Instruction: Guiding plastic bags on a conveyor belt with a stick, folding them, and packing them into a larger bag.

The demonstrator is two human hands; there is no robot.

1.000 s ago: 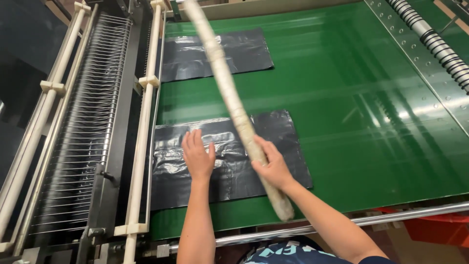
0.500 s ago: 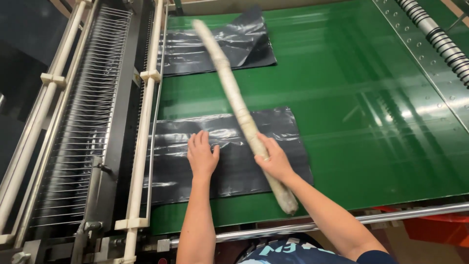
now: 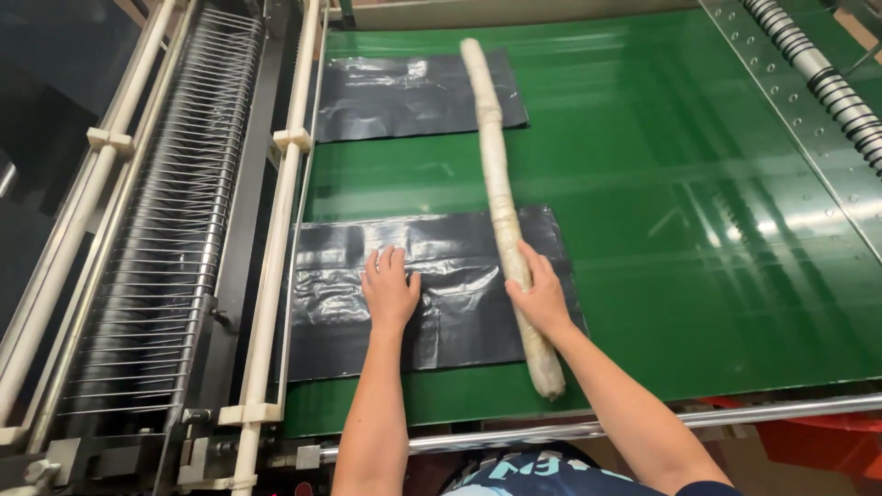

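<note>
**Hands working the near stack**

Wide green belt (image 3: 661, 230) lying open rightward. Glossy, crinkled black bag stack (image 3: 441, 303) sitting near its front edge. Wrapped white rod (image 3: 501, 197) slanting across it, right hand (image 3: 540, 296) curling fingers around it. Left hand (image 3: 390, 289) pressing flat, fingers together.

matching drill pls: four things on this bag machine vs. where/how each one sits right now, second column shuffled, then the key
1. left hand
2. right hand
3. far black bag stack
4. white wrapped stick

A. lies untouched at the belt's far end
B. grips the stick
C. runs lengthwise over the green belt
D. flat, palm down on the near black bag stack

Pairs: 1-D, 2-B, 3-A, 4-C
</note>
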